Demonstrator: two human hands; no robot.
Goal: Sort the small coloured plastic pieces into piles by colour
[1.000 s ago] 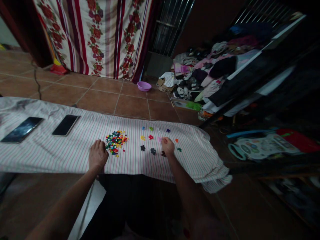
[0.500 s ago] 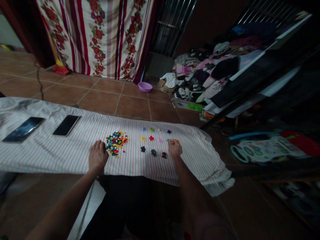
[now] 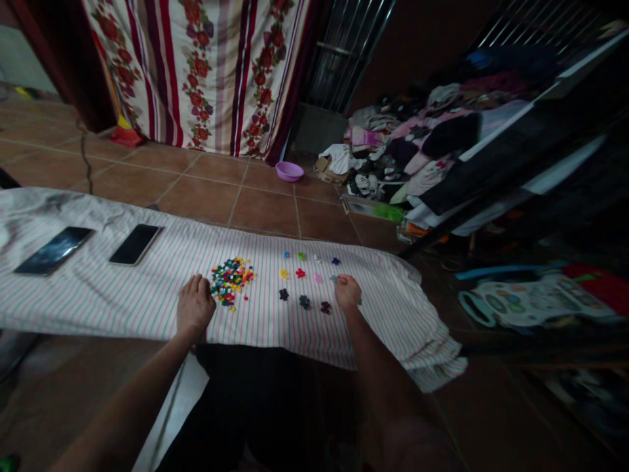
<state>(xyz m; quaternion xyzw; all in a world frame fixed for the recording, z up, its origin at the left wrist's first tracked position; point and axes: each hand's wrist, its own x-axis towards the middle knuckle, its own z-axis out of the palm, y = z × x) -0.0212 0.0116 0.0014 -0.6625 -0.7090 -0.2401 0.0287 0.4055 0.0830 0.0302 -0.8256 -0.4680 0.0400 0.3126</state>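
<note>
My left hand [image 3: 195, 305] lies palm down on the striped cloth, fingers loosely spread. Its fingertips touch or nearly touch the left edge of a heap of tiny multicoloured pieces [image 3: 230, 282]. To the right, small pieces are grouped by colour in rows, among them a red cluster [image 3: 300, 273], a yellow cluster [image 3: 284, 274], a black cluster [image 3: 284, 295] and a dark brown cluster [image 3: 325, 307]. My right hand [image 3: 348, 294] is closed in a pinch beside a small grey cluster [image 3: 335, 279]. What sits between its fingertips is too small to name. A bit of green shows behind this hand.
Two dark-screened devices, a tablet [image 3: 54, 251] and a phone [image 3: 136, 244], lie on the cloth [image 3: 122, 301] at left. Beyond it are a purple basin [image 3: 289, 172] on the tiled floor, a floral curtain [image 3: 196, 72] and heaped clothes [image 3: 407, 144]. A toy-like panel [image 3: 531, 298] is at right.
The whole view has shifted slightly. My right hand stays by the grey cluster, and the orange bit seen behind it earlier is now hidden. My left hand keeps its place beside the heap.
</note>
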